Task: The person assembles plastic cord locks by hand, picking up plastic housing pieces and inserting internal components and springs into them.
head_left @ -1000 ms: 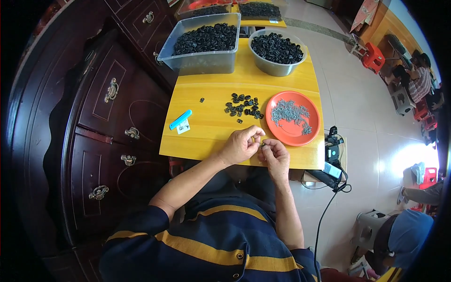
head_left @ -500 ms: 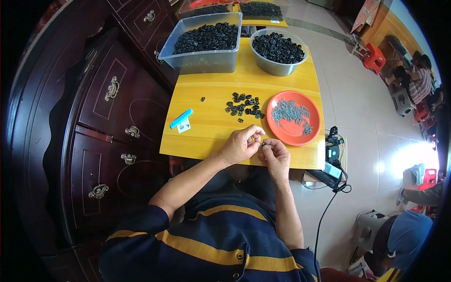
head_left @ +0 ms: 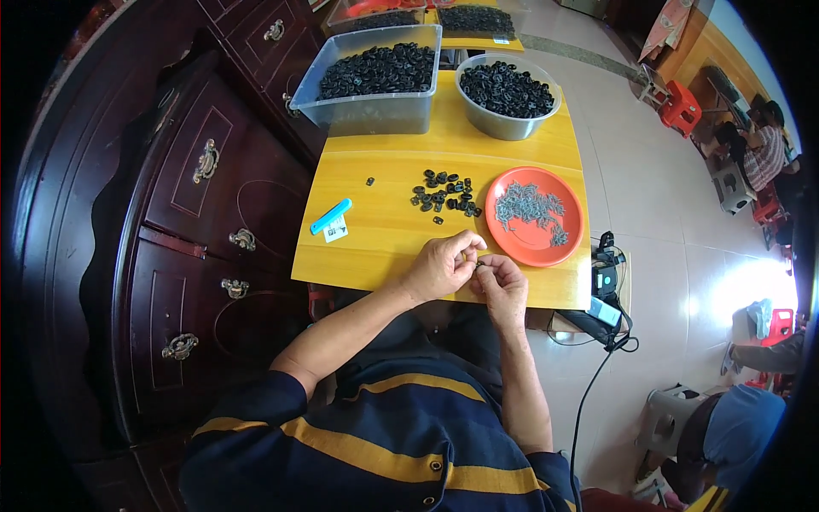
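Near the front edge of the yellow table, my left hand (head_left: pixel 439 267) and my right hand (head_left: pixel 503 288) meet with fingertips almost together. A tiny dark piece (head_left: pixel 479 264) is pinched between my right thumb and fingers; it looks like one of the small black oval parts. My left fingers are curled in a pinch beside it, and whatever they hold is too small to make out. Beyond my hands lies a loose group of black oval parts (head_left: pixel 445 191). To their right, small grey metal pieces (head_left: pixel 529 205) lie spread in an orange-red plate (head_left: pixel 550 255).
A clear rectangular bin (head_left: pixel 375 115) and a round tub (head_left: pixel 509 128), both full of black parts, stand at the table's far side. A blue-handled tool (head_left: pixel 331 217) lies over a white label at left. Dark drawers (head_left: pixel 183 247) flank the table; people sit at right.
My left fingertips have shifted slightly right, closer over the piece in my right hand. The whole view has moved a little; the things on the table look the same.
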`<move>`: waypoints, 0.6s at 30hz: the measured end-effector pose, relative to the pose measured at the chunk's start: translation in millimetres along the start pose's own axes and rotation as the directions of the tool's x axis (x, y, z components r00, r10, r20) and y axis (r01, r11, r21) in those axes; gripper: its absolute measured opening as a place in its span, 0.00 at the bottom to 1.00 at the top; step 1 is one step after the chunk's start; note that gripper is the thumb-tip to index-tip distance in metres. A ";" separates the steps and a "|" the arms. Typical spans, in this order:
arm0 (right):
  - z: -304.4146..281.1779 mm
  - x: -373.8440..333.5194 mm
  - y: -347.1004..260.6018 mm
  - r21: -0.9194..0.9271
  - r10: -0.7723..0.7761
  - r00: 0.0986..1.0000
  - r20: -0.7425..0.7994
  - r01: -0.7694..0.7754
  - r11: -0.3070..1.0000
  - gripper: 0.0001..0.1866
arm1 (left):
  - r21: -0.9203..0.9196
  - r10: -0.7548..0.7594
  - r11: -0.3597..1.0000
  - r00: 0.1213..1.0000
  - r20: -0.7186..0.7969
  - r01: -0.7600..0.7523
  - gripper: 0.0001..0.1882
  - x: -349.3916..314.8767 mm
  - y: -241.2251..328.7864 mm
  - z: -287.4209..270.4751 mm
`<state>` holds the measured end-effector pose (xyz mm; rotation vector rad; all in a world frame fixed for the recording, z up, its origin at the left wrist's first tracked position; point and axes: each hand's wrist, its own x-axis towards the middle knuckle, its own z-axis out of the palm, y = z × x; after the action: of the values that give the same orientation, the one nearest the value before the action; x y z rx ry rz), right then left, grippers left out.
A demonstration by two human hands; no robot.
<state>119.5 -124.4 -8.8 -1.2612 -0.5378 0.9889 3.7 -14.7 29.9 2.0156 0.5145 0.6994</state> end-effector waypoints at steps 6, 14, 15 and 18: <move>0.3 -0.1 3.6 0.014 -0.038 0.999 -0.010 0.038 0.999 0.05 | -0.066 -0.039 0.997 0.998 0.056 0.043 0.16 4.2 -3.0 -13.4; 1.2 -2.4 2.7 0.065 -0.040 0.999 -0.032 0.042 0.997 0.06 | 0.550 -0.108 0.825 0.992 -0.069 0.128 0.16 40.4 -35.1 -45.2; 1.4 -2.5 3.5 0.064 -0.043 0.999 -0.031 0.045 0.997 0.06 | 0.585 -0.077 0.804 0.994 -0.078 0.108 0.16 43.7 -38.5 -45.1; 2.1 -1.8 1.4 0.057 -0.040 0.999 -0.028 0.041 0.998 0.06 | 0.627 -0.034 0.776 0.998 -0.060 0.064 0.16 46.7 -46.1 -43.1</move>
<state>116.5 -124.9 -9.3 -1.2063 -0.5094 0.9462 6.9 63.3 21.1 2.6008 0.9222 0.5832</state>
